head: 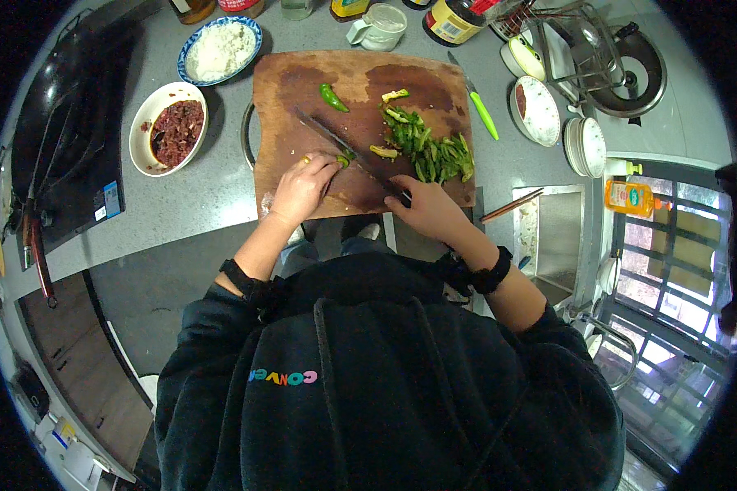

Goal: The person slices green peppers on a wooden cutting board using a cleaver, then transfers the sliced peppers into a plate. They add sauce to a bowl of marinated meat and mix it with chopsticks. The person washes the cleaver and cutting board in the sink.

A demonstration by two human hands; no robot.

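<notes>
On the wooden cutting board (282, 135), my left hand (303, 185) presses a piece of green chili pepper (343, 161) with its fingertips. My right hand (427, 207) grips the handle of a kitchen knife (325, 132), whose dark blade slants across the board right beside that piece. Beyond the blade lies a larger green pepper piece (333, 98). A heap of cut green pepper (433, 147) covers the board's right side. Pale pepper cores lie around it, one (395, 95) above the heap and another (384, 151) to its left.
Left of the board stand a bowl of minced meat (181, 132), a blue-rimmed plate of rice (221, 52) and a black cooktop (67, 141). To the right are a green-handled paring knife (483, 115), a white bowl (540, 116), chopsticks (511, 205) and a sink (559, 239). Jars (451, 23) line the back.
</notes>
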